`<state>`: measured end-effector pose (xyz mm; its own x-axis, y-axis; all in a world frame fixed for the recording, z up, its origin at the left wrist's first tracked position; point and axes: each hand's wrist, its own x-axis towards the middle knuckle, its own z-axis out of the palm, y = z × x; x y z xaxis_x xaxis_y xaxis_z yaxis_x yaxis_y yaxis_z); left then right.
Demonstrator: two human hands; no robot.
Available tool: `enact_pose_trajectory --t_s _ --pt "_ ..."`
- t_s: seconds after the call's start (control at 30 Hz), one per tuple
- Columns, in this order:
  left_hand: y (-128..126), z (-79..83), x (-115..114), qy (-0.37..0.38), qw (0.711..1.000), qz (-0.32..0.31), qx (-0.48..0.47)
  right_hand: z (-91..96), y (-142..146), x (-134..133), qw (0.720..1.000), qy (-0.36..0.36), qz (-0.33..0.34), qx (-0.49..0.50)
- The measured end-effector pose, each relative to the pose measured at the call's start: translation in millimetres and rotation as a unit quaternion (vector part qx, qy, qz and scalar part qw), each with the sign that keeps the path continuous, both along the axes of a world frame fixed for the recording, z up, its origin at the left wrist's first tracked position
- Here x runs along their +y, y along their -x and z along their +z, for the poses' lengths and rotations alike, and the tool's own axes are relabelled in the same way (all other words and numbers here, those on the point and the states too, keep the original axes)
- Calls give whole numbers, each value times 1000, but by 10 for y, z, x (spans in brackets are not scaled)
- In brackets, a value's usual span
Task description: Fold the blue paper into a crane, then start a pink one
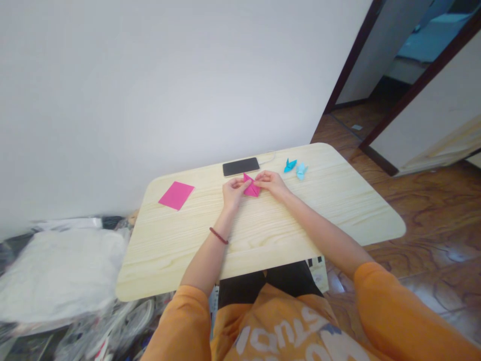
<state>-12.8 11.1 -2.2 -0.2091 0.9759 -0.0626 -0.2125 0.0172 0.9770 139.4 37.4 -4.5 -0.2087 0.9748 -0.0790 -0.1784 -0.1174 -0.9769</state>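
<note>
A pink folded paper (251,186) lies on the light wooden table (263,235), partly creased into a pointed shape. My left hand (232,192) pinches its left side with curled fingers. My right hand (271,182) grips its right side, fingers closed on the paper. Both hands meet over the paper near the table's far middle.
A pink paper stack (176,195) lies at the table's left. A dark phone (241,166) with a cable rests near the wall. Two small folded figures, one blue (289,165) and one light blue (301,171), sit to the right. Plastic bags (60,271) lie on the floor at left.
</note>
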Motion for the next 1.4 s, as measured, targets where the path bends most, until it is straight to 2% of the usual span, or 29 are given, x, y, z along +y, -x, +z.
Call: enact_pose_trajectory --t_s 0.3,0.67,0.8,0.93,1.07,1.2,1.3,1.4 --pt "-19 33 -30 14 999 -50 -4 -19 -35 51 1000 -4 -11 14" --pt "-27 1 0 9 997 -16 -75 36 -60 3 999 17 9 47" --pt "-5 -21 11 -57 998 9 -17 33 -54 -3 999 4 11 39" --pt "31 1 7 -95 994 -15 43 -9 -38 11 999 6 22 41" --pt "39 33 -1 -78 996 -34 29 -27 -46 27 999 4 19 41" --pt "24 40 7 -22 997 -61 -48 5 -70 31 999 -9 -2 41" --pt "37 59 18 40 990 -104 -92 35 -87 34 999 -18 6 41" --pt "80 98 26 58 982 -128 -123 64 -97 34 999 -20 31 40"
